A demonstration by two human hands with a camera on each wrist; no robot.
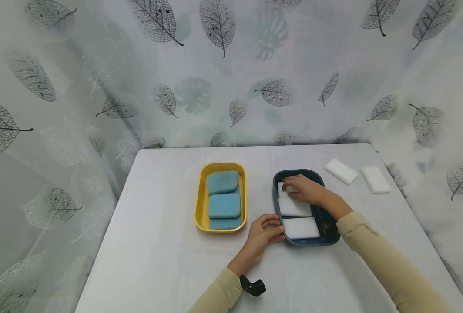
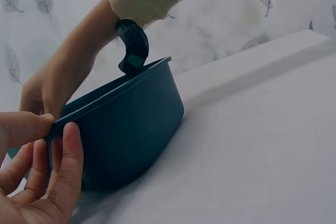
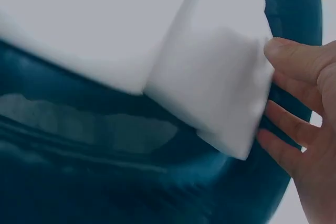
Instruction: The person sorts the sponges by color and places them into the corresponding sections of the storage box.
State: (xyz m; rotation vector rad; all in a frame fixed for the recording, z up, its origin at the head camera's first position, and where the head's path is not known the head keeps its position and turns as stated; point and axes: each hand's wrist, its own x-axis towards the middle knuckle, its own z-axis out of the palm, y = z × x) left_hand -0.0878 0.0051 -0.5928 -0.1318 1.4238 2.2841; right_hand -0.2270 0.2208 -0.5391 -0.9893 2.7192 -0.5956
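Observation:
A dark teal basin stands right of the middle of the table, with several white sponge blocks lying in it. My left hand pinches the basin's near left rim; in the left wrist view its thumb is over the edge, fingers against the outer wall. My right hand reaches inside toward the far end. There it holds a white sponge by its outer edge, thumb near the top and fingers along the end. That sponge touches another white sponge beside it.
Left of the teal basin is a yellow basin holding several blue sponges. Two more white sponges, one angled and one nearer the right edge, lie on the white table. A leaf-patterned curtain hangs behind.

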